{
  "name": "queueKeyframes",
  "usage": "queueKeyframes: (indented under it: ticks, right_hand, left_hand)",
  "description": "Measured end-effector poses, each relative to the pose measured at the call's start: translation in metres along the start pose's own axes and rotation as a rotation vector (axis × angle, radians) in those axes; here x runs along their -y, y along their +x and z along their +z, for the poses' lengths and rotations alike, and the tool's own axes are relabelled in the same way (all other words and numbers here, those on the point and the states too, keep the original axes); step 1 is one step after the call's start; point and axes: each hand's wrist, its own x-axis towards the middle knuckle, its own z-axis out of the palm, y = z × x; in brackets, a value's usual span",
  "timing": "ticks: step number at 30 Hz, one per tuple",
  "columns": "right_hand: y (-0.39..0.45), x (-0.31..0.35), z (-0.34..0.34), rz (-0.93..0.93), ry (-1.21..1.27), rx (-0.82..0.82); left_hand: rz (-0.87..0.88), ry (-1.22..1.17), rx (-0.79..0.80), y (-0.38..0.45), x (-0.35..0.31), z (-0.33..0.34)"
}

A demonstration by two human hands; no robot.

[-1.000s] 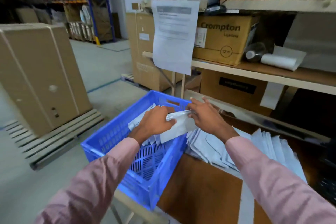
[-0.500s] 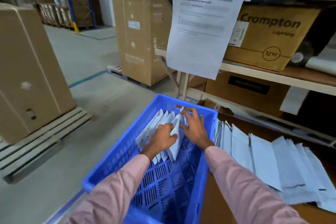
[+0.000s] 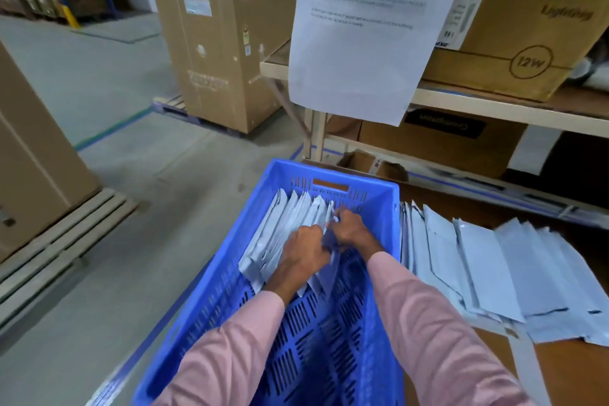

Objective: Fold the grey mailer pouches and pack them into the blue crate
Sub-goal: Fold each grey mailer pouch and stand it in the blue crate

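The blue crate (image 3: 389, 208) stands in front of me with several folded grey pouches (image 3: 283, 224) on edge at its far end. Both my hands are down inside it. My left hand (image 3: 304, 249) and my right hand (image 3: 349, 232) grip one folded grey pouch (image 3: 331, 245) between them, at the right end of the standing row. A fanned pile of flat grey pouches (image 3: 487, 267) lies on the brown table to the right of the crate.
A wooden rack (image 3: 494, 109) with Crompton cartons rises behind the table, and a printed sheet (image 3: 362, 43) hangs from it above the crate. Tall cartons on pallets (image 3: 224, 36) stand on the grey floor to the left.
Both hands carried the folded pouch from above the crate's rim down into the crate and set it beside the standing row. The camera moved closer over the crate.
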Motion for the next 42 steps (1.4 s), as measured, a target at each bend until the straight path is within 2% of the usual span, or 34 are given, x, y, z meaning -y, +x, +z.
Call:
queueKeyframes:
  ticks: [5, 12, 15, 19, 23, 28, 33, 37, 42]
  right_hand:
    - [-0.004, 0.007, -0.006, 0.14, 0.041, 0.079]
    - [0.001, 0.006, 0.0, 0.104, 0.165, 0.073]
    - [-0.002, 0.008, -0.002, 0.075, 0.059, 0.065]
    - [-0.006, 0.005, -0.007, 0.011, -0.268, -0.034]
    - [-0.023, 0.005, -0.011, -0.061, -0.409, -0.14]
    - [-0.055, 0.0, -0.021, -0.217, -0.418, -0.239]
    - [-0.086, -0.013, -0.06, -0.454, -0.378, -0.405]
    - [-0.11, -0.054, -0.106, -0.55, -0.304, -0.485]
    - [-0.138, -0.124, -0.149, -0.56, -0.239, -0.521]
  left_hand:
    - [-0.02, 0.008, 0.018, 0.001, 0.001, -0.007]
    - [-0.018, 0.007, 0.015, 0.002, 0.004, -0.004]
    - [-0.007, -0.003, -0.023, 0.003, 0.005, -0.003]
    - [0.031, -0.028, -0.1, 0.006, 0.007, -0.003]
    - [0.087, 0.051, -0.149, 0.003, 0.001, -0.005]
    - [0.123, 0.193, -0.189, -0.008, -0.01, -0.012]
    - [0.145, 0.045, -0.305, -0.03, -0.035, -0.018]
    - [0.175, -0.005, -0.407, -0.056, -0.075, -0.011]
    - [0.192, -0.047, -0.416, -0.088, -0.137, 0.015]
